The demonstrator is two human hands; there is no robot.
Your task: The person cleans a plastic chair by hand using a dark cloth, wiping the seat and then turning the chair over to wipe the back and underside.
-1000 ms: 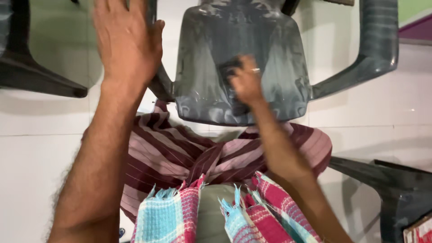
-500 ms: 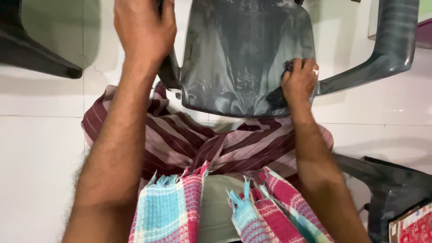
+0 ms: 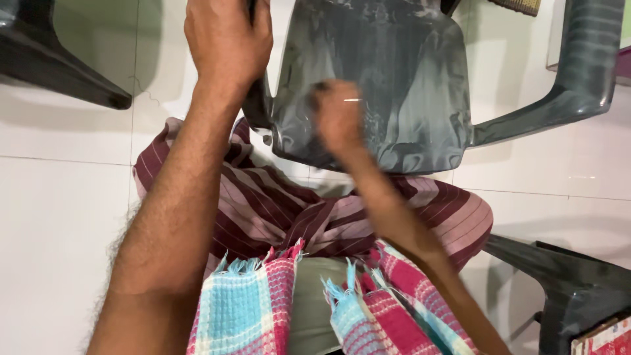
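left hand (image 3: 227, 39) grips chair (image 3: 394, 79) armrest | right hand (image 3: 336, 118) blurred, seemingly on seat

A dark grey plastic chair (image 3: 381, 85) is standing on the white tiled floor (image 3: 52, 217) before the person, another dark plastic chair (image 3: 572, 289) sitting at their right.

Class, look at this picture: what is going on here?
A person stands over a dark grey plastic chair on a white tiled floor. The left hand grips the chair's left armrest. The right hand, blurred, presses on the seat, apparently with a dark cloth. A checked towel hangs from the neck.
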